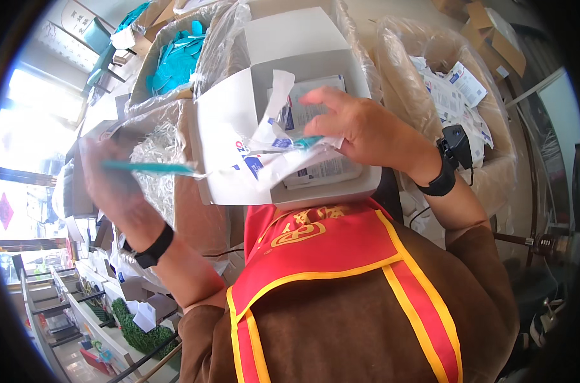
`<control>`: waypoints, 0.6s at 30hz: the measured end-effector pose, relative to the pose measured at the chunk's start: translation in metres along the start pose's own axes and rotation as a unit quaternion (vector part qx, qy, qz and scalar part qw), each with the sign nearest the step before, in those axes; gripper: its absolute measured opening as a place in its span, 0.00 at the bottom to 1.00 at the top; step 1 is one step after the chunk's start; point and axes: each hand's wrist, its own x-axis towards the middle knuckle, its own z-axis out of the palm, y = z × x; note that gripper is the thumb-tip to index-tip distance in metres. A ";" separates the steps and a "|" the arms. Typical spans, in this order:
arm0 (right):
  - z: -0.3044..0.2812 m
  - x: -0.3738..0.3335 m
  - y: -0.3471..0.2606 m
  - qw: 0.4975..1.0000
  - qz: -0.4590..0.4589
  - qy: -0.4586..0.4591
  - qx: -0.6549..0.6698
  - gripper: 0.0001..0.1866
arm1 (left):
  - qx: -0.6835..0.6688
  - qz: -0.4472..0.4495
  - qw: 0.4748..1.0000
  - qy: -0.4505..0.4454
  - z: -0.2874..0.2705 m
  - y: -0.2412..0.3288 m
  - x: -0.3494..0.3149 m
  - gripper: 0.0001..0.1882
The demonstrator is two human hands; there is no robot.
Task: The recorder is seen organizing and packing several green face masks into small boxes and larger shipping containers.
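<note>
At the left, the left hand [114, 188], blurred by motion, grips a teal strip [165, 168] that points right toward the white box [223, 115]; the blur hides how its fingers close. That hand is out past the box's left flap, with a plastic-lined carton [200, 217] of whitish scraps filling the space between, so the strip bridges the carton's rim and ends just beside the flap. Farther off, another lined carton [143, 96] brims with teal pieces [178, 60]. In the middle, the white box lies open, its left flap folded outward and its far flap raised, its near edge close against the red apron [315, 246]. Over its opening the right hand [370, 131] grips a torn wrapper [280, 169] near the thumb, index finger held out, a bit of teal [308, 142] showing at the wrapper. Its forearm crosses the box's right edge, leaving little room before the right-hand lined carton [405, 70], which holds white packets [465, 86]. Counted: two hands, two black wristbands [154, 246], one white box, at least two packets [322, 172] inside it, three lined cartons with visible contents; the loose teal pieces overlap too much to count.
</note>
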 end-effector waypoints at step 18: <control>-0.010 0.015 -0.010 0.987 0.039 -0.077 0.135 0.18 | 0.335 0.136 0.771 -0.525 0.080 -0.010 -0.104 0.11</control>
